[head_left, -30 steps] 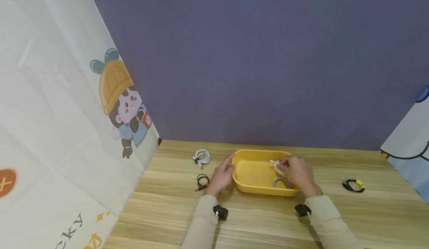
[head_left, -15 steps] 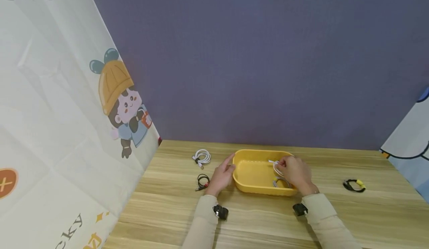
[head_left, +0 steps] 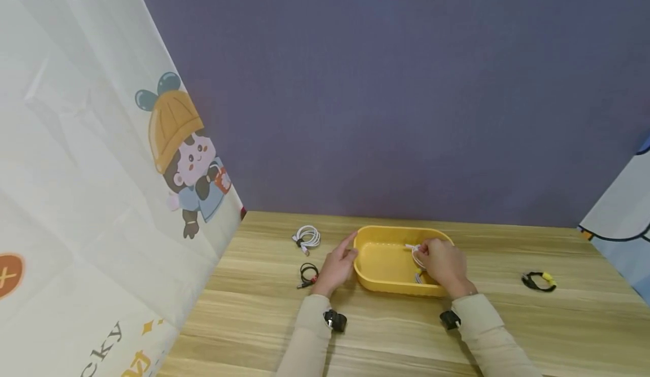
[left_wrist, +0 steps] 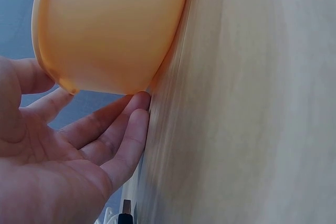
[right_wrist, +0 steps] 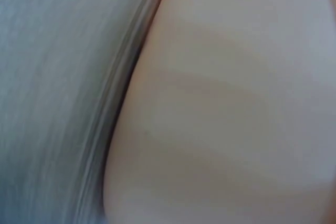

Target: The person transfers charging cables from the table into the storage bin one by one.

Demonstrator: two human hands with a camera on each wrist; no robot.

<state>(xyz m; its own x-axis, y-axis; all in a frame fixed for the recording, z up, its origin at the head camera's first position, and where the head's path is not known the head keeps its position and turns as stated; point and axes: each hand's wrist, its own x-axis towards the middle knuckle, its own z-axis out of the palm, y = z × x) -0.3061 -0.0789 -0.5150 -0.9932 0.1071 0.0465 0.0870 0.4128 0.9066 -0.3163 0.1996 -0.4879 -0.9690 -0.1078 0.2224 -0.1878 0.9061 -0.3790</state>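
A yellow plastic tray (head_left: 391,284) stands on the wooden table. At its left end my left hand (head_left: 336,270) touches the outer wall with fairly straight fingers; the left wrist view shows the fingertips (left_wrist: 137,119) low against the wall and the thumb by the rim. Inside the tray's right part, my right hand (head_left: 446,265) pinches a coiled white cable (head_left: 417,257), partly hidden by the fingers. A grey cable (head_left: 418,277) lies nearer the front of the tray, mostly covered by that hand. The right wrist view holds only a blurred pale wall, close up.
Left of the tray lie a coiled white USB cable (head_left: 307,236) and a thin black cable (head_left: 308,274) with a red bit. A black cable with a yellow tie (head_left: 539,281) is far right. A dark partition (head_left: 386,112) rises behind the table.
My right hand has shifted slightly left within the tray with the white cable, now covering more of the grey cable. The left hand stays at the tray's end.
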